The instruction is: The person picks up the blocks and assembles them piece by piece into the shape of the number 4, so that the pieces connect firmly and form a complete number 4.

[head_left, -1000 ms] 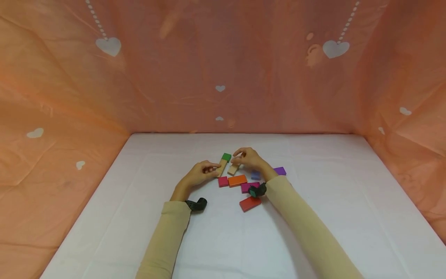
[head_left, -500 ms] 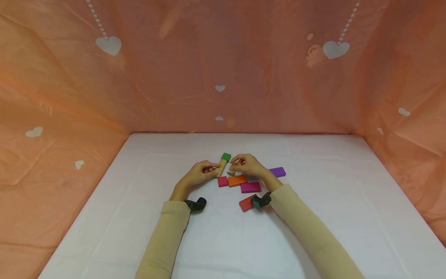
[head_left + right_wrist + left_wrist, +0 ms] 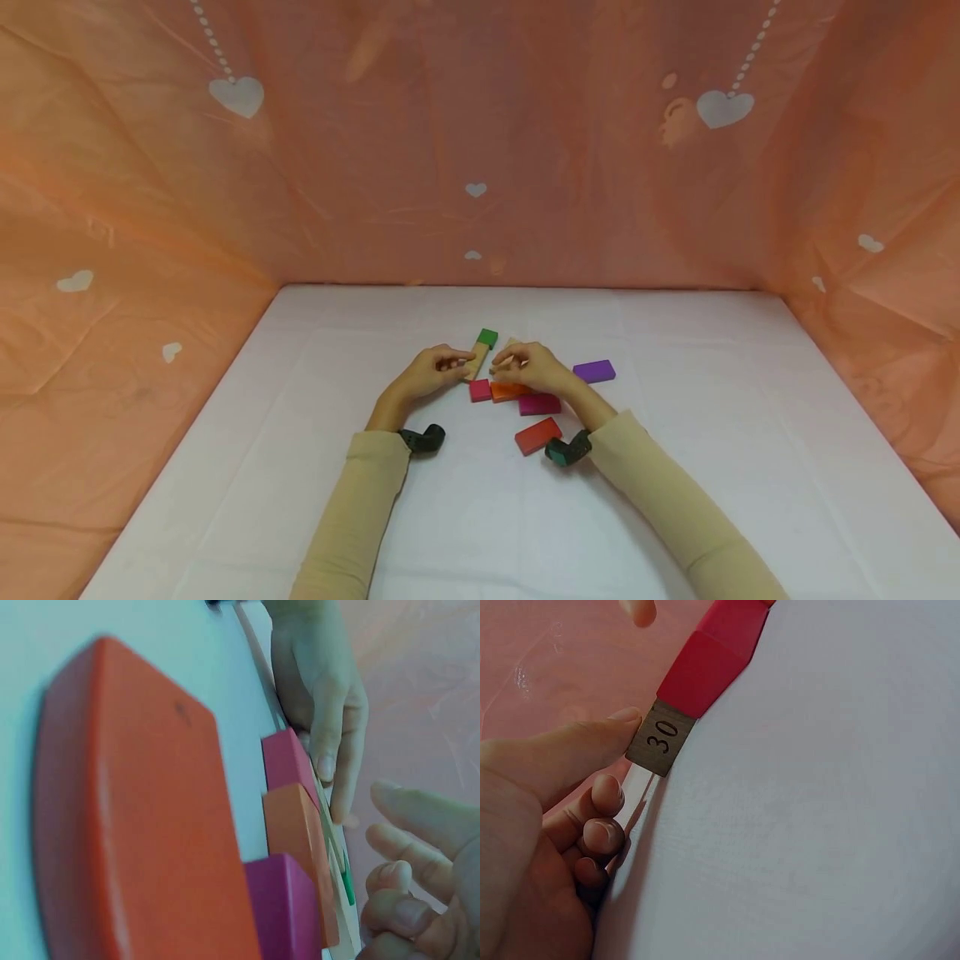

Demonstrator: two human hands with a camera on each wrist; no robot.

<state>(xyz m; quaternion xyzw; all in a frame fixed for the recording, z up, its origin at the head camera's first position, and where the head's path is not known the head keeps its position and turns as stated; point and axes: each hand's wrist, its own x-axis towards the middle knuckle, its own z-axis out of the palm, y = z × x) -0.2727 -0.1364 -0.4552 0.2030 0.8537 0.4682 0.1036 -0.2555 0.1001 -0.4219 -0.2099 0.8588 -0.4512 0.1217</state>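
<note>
My left hand pinches the near end of a plain wooden block. Its end face, marked "30", shows under the thumb in the left wrist view. A green block sits at the far end. Over a second plain wooden block, partly covered, hovers my right hand. The right wrist view shows that hand's fingers loosely bent around nothing. Just nearer lie a pinkish-red block and an orange block, followed by a magenta block.
A red block lies closest to me, beside the right wrist camera. To the right is a purple block. White cloth covers the table, and a pinkish-orange curtain surrounds it.
My right hand has come toward me and slightly down in the view, uncovering the purple block and covering a blue block plus part of the orange one. The left hand stays put.
</note>
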